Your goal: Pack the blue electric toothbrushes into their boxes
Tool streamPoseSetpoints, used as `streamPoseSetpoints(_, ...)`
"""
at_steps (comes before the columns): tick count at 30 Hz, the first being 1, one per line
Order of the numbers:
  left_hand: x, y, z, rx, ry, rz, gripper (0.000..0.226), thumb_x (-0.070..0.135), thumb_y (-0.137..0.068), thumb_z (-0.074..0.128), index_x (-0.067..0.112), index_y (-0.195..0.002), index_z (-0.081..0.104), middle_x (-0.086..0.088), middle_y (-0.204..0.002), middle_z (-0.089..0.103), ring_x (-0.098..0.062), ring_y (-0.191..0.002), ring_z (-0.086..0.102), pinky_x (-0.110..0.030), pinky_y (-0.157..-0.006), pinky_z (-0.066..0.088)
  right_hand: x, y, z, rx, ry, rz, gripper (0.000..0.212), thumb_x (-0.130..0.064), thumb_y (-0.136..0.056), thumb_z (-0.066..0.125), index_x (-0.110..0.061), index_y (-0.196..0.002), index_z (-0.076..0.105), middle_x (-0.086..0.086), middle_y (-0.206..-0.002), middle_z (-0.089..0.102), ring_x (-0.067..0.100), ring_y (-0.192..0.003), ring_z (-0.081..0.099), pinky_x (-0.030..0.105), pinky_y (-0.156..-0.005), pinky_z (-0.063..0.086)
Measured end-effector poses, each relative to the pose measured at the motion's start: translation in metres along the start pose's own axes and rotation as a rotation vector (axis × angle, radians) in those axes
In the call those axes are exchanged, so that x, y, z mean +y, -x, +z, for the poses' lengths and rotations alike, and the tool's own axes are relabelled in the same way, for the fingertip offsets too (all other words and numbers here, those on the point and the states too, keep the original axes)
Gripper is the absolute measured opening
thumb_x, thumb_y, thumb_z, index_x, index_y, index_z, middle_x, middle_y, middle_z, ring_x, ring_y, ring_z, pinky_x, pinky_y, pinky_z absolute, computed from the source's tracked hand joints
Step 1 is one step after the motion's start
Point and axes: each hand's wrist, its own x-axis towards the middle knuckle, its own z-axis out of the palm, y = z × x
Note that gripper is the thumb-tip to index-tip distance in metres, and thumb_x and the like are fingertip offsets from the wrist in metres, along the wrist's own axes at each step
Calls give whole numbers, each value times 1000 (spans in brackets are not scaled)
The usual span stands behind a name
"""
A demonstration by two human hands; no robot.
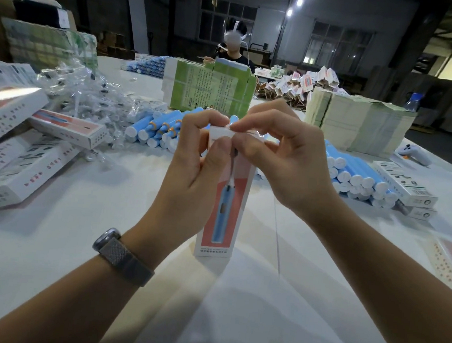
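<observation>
A tall white and salmon toothbrush box [225,212] stands upright on the white table [80,227], its printed front showing a blue toothbrush. My left hand [193,163] grips its upper left side, thumb on the top flap. My right hand [280,159] pinches that top flap from the right. Whether a toothbrush is inside is hidden. Loose blue toothbrush handles [158,128] lie behind my hands, and another pile of blue handles [359,179] lies to the right.
Closed boxes [18,155] are stacked at the left beside a heap of clear plastic wrappers [90,93]. Stacks of green flat cartons [212,89] and bundled sheets [358,125] stand behind. More boxes [405,182] lie at the right. A person sits at the far side.
</observation>
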Motion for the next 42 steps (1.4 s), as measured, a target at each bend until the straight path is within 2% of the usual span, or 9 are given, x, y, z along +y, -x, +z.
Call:
streamPoseSetpoints(5,-1,-1,-1,3,-19,4,12,24,-104,36,27,-116,39,-24,-99,55,-24,-77,58,-39,-67,51,1,0,3,80,116,-64,14,-8,-84,69,-22,-88,69,-3,-88,57,6,-80,54,19,-62,46)
streamPoseSetpoints(10,0,0,-2,-24,-55,39,17,23,-107,36,35,-119,39,-25,-98,52,-45,-81,55,-56,-67,51,-3,-3,0,85,132,-95,20,-8,-84,68,-27,-85,67,-11,-82,55,1,-74,53,20,-60,45)
streamPoseSetpoints(15,3,-1,-1,-47,-27,32,22,24,-106,37,35,-125,37,-31,-102,53,-50,-84,55,-63,-70,49,-7,-6,-6,42,136,-100,18,-4,-86,66,-22,-85,66,-14,-80,55,1,-72,55,19,-60,45)
streamPoseSetpoints(21,9,-1,0,-54,-48,30,19,22,-105,38,33,-120,39,-30,-96,51,-45,-81,52,-59,-69,49,-14,-17,-22,-125,164,-139,22,-3,-85,66,-22,-95,66,1,-81,60,10,-74,59,25,-72,49)
streamPoseSetpoints(25,10,-2,1,-63,-57,17,18,22,-106,37,32,-121,40,-30,-99,52,-46,-84,53,-58,-72,50,-19,-21,-29,-153,230,-122,14,-2,-84,68,-13,-92,71,-14,-76,61,3,-68,59,24,-66,50)
streamPoseSetpoints(30,12,-1,-1,-65,-17,6,18,20,-105,38,29,-121,40,-31,-99,52,-44,-84,55,-47,-71,51,-24,-20,-26,-141,310,-117,5,-2,-83,70,-7,-86,72,-15,-76,58,3,-69,58,20,-67,50)
streamPoseSetpoints(34,14,-1,-1,16,-21,-23,19,21,-102,39,37,-111,43,-15,-84,52,-25,-70,56,-33,-62,48,-26,-19,-19,-101,340,-90,4,-6,-80,69,-3,-80,72,-12,-75,60,3,-68,59,22,-68,52)
streamPoseSetpoints(38,19,-3,1,69,-65,-5,9,27,-103,36,35,-102,41,2,-76,55,-14,-66,57,-27,-56,47,-30,-20,-19,-187,301,-72,5,-8,-82,72,-3,-81,72,2,-79,64,8,-71,63,21,-69,52)
streamPoseSetpoints(42,22,-4,1,58,-85,21,12,25,-105,37,31,-95,43,-11,-78,50,-32,-67,52,-37,-56,43,-28,-18,-25,-246,164,-56,14,-5,-85,70,-13,-96,70,1,-86,64,7,-75,63,19,-68,50)
